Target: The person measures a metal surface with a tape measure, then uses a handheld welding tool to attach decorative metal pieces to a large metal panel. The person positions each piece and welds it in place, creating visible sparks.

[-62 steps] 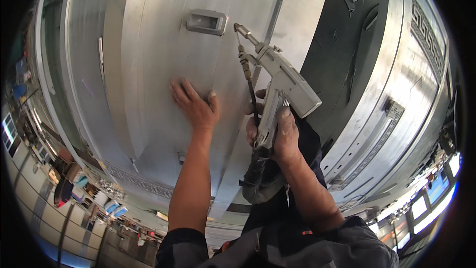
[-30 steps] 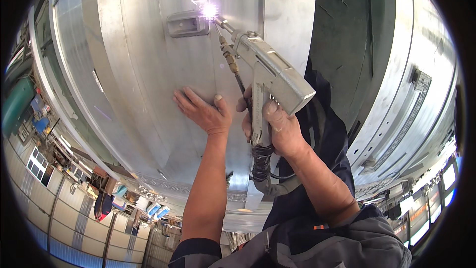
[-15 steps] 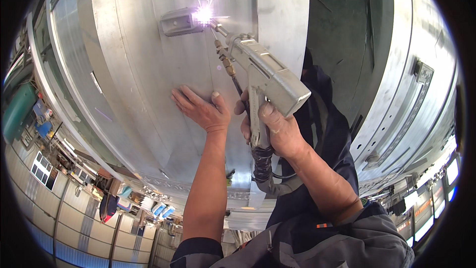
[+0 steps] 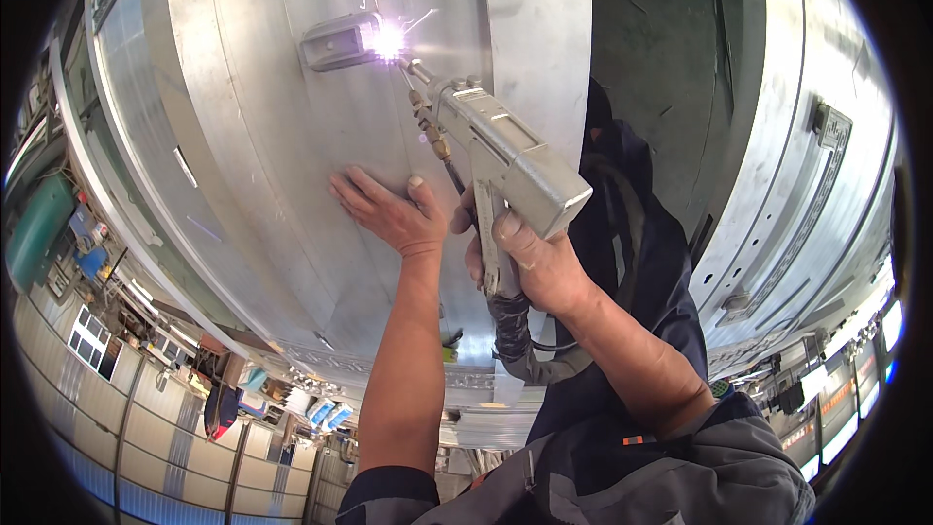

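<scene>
A silver welding gun point(image 4: 510, 151) is gripped by its handle in my right hand point(image 4: 539, 262), its nozzle pointing up and left. Brass fittings point(image 4: 432, 126) and a thin wire feed run beside the nozzle. Bright violet-white sparks burn at the right end of a small grey metal block point(image 4: 340, 44), which lies on a large bare metal panel point(image 4: 292, 136). The glare hides the contact spot. Palm down with fingers spread, my left hand point(image 4: 389, 209) lies on the panel below the block and holds nothing.
A thick grey hose point(image 4: 539, 367), taped black near the gun, trails toward my body. Right of the panel lies a dark recessed surface point(image 4: 661, 58). Beyond it stands another metal panel with an ornate corner fitting point(image 4: 831, 131). A cluttered workshop with a green object point(image 4: 39, 233) fills the far left.
The block, sparks, gun and both hands appear slightly farther left, as the whole view has shifted a little. Sparks continue at the block's right end, and my grip is unchanged.
</scene>
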Tool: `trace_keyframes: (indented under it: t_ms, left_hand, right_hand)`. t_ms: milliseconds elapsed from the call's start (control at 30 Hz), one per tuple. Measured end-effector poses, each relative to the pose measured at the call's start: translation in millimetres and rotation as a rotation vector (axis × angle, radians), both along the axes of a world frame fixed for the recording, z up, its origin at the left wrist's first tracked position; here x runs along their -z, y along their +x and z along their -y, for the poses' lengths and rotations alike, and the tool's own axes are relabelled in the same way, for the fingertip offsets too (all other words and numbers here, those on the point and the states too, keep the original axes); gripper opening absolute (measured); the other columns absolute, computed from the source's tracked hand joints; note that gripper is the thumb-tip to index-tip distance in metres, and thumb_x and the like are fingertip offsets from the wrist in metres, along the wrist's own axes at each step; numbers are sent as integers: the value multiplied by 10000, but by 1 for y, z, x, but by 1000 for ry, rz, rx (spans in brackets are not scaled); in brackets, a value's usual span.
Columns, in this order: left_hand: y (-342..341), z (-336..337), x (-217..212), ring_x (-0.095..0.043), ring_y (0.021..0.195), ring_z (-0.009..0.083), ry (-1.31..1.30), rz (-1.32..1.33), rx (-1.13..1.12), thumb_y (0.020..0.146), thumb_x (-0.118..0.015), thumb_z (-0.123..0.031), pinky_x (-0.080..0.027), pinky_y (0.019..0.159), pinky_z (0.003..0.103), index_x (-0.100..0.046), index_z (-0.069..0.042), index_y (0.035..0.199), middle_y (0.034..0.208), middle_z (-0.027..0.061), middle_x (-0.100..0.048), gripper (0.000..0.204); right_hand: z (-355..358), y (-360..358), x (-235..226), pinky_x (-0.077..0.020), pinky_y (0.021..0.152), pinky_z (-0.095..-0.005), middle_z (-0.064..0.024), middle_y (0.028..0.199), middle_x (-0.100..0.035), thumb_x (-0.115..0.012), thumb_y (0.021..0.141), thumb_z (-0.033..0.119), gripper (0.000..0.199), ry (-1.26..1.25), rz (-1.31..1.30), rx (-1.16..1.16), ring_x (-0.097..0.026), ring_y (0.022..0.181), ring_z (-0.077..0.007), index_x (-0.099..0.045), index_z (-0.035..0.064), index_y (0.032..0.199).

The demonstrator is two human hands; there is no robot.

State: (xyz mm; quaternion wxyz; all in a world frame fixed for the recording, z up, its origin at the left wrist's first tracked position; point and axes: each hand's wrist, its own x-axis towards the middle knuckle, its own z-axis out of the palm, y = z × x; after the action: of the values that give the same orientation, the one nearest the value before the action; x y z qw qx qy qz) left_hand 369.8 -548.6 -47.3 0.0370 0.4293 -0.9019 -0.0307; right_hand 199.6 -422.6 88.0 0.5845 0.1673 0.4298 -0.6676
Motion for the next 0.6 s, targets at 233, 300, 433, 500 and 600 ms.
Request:
trace_keyframes:
  t_ms: [233, 300, 433, 500, 600]
  left_hand:
    - [-1, -1, -5, -203, 1473, 578, 57, -3, -38, 990, -436, -557, -200, 1189, 667, -208, 108, 1573, 1609, 386, -168, 913]
    - [-4, 1, -5, -196, 1478, 578, 45, -5, -38, 990, -435, -560, -197, 1191, 668, -208, 106, 1573, 1613, 381, -164, 914]
    - [-10, -1, -10, -188, 1480, 582, 47, 11, -30, 991, -437, -559, -194, 1195, 670, -208, 102, 1575, 1621, 370, -153, 911]
    - [-7, -1, -10, -187, 1480, 584, 45, 3, -23, 990, -443, -550, -195, 1194, 672, -200, 93, 1581, 1622, 368, -150, 906]
    - [-3, 0, -6, -185, 1479, 587, 23, 4, -4, 987, -456, -534, -196, 1192, 675, -186, 80, 1588, 1623, 366, -149, 900]
  right_hand:
    - [-11, -6, -21, -512, 553, -260, -127, 1072, -648, -670, 854, 763, 973, 3, 20, 30, -644, 652, -141, -492, -32, 1386]
    - [-9, -10, -19, -512, 556, -256, -128, 1068, -652, -660, 851, 776, 979, -10, -26, 41, -646, 653, -141, -496, -32, 1380]
    - [3, -19, -6, -514, 552, -253, -130, 1050, -661, -652, 857, 775, 961, -13, -37, 51, -650, 654, -143, -504, -25, 1370]
    - [6, -20, -3, -514, 547, -253, -130, 1042, -664, -652, 865, 763, 936, -14, -34, 53, -652, 653, -145, -511, -20, 1358]
    - [10, -19, 2, -517, 536, -256, -129, 1037, -664, -651, 878, 744, 887, -23, -36, 54, -652, 645, -147, -522, -9, 1331]
